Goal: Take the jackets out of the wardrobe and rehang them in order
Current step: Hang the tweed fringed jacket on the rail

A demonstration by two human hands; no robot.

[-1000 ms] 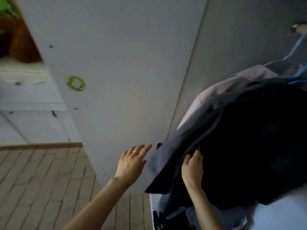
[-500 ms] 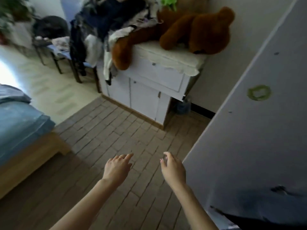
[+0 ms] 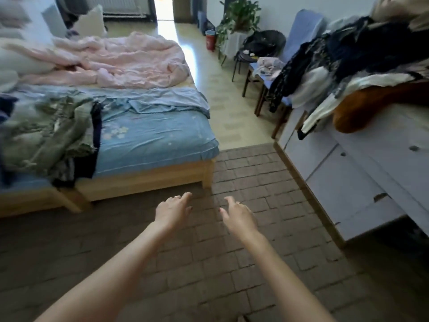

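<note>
With both arms stretched out over the brick-patterned floor (image 3: 209,263), the left hand (image 3: 173,211) and right hand (image 3: 239,218) hang loose-fingered, holding nothing and touching nothing. Beyond them on the left stands the wooden bed (image 3: 144,180); a green jacket (image 3: 48,131) lies crumpled on its blue sheet, pink duvet (image 3: 116,59) further back. Right side, a white cabinet (image 3: 362,173) carries a heap of clothes (image 3: 362,49).

Bright doorway (image 3: 164,10) glare, blurred warped edges
</note>
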